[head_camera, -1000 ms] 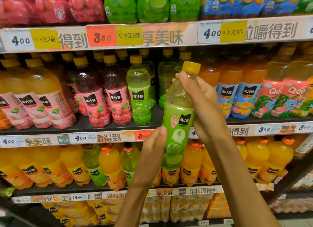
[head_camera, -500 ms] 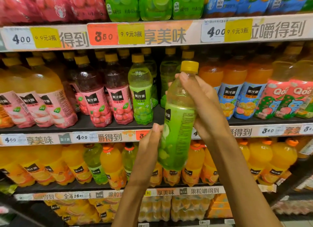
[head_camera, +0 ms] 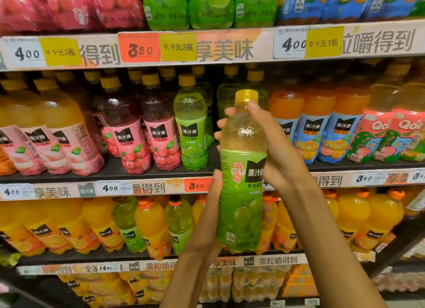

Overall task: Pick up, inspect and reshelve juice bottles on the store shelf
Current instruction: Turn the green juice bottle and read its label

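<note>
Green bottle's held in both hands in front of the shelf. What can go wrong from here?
1. The green grape bottle is held by the left hand low on its side and the right hand near the neck; releasing either could let it slip.
2. Reshelving: the gap beside the shelved green bottle looks tight, so neighbours such as the red bottles may get knocked.
3. The orange bottles beside the gap invite misplacement.

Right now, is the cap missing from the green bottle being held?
No, a yellow cap sits on the green bottle gripped by both hands.
</note>
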Tool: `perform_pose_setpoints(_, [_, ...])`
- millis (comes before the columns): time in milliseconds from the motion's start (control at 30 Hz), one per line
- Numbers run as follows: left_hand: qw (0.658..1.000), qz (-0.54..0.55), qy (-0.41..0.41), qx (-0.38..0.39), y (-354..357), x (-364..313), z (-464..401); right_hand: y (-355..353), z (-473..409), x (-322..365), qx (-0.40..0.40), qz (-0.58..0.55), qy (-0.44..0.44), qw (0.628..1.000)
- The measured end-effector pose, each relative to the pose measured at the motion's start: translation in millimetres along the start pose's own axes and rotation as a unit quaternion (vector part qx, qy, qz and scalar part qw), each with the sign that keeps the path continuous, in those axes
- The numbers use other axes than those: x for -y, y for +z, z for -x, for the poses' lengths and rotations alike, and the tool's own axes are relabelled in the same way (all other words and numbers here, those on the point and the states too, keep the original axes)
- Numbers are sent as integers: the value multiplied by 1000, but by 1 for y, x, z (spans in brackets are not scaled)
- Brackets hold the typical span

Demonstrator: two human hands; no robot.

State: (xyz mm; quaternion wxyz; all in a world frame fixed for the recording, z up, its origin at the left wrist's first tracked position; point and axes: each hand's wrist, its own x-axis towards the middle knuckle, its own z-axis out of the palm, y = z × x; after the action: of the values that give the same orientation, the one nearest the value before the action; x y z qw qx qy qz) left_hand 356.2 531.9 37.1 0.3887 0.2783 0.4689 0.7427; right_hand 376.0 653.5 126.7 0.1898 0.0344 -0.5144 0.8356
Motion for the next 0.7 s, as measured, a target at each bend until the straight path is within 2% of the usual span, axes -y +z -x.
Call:
perform_pose_setpoints(100, [988,-109,70,-89,-3,-5,-10,-2,2,0,-36,68,-70,995])
perform_pose_setpoints(200, [961,-224,128,-97,-4,-2,-19,-2,2,0,-63,169,-151,972])
perform_pose_setpoints(300, [877,-410,173,-181,-7,10,-29,1,0,0,-40,252,-232,939])
perform_pose_setpoints(400, [836,-419,229,-271,-13,13,-40,1,-5,-2,-26,311,-276,909])
perform_pose_setpoints(467, [792,-458,263,-305,-18,14,-49,-1,-11,-5,-39,321,-279,905])
perform_pose_setpoints(500, [784,-463,267,-315,-20,15,-52,-2,-15,-8,-46,322,-276,905])
perform_pose_setpoints(600, [803,-427,252,-329,-20,16,-57,-5,-25,-16,-75,317,-260,909])
perform_pose_setpoints(700, [784,-444,257,-350,-22,22,-61,-9,-35,-22,-97,306,-244,915])
